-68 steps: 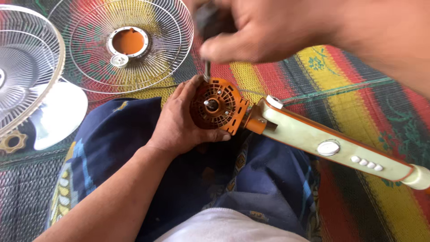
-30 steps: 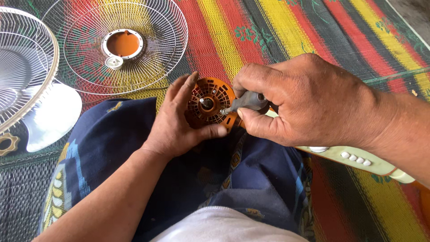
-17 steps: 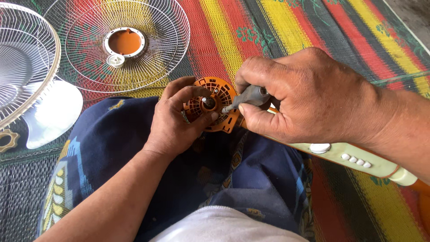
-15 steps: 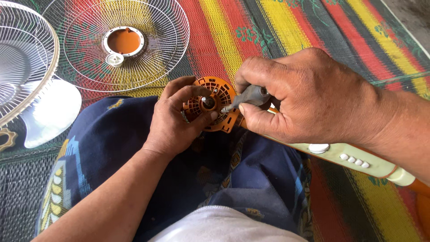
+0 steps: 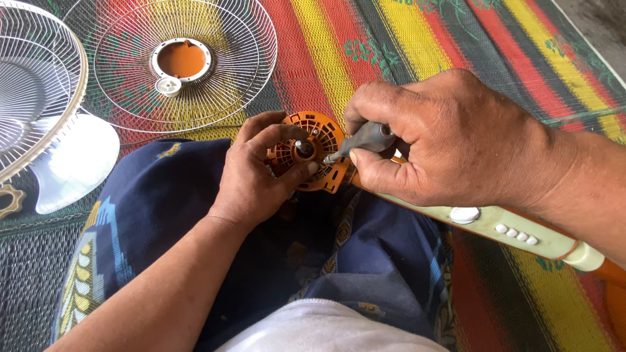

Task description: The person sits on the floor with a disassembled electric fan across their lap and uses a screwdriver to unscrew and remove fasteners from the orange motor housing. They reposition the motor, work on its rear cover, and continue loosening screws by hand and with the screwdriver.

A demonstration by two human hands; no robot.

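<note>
Right hand point(image 5: 450, 140) fingers closed tight on a grey screwdriver point(image 5: 365, 139), tip at the orange motor housing point(image 5: 312, 160). Left hand point(image 5: 257, 176) fingers curled around the housing's left side, thumb on its face, holding it over the lap. Cream fan stem point(image 5: 502, 228) runs right; wire guard point(image 5: 182, 62) lies on the striped mat point(image 5: 404, 39), well apart.

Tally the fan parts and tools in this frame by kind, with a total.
Wire fan guards: 2
Orange motor housing, held by the left hand: 1
Cream control column with buttons: 1
Grey-handled screwdriver, in the right hand: 1
White fan blade: 1
Total: 6
</note>
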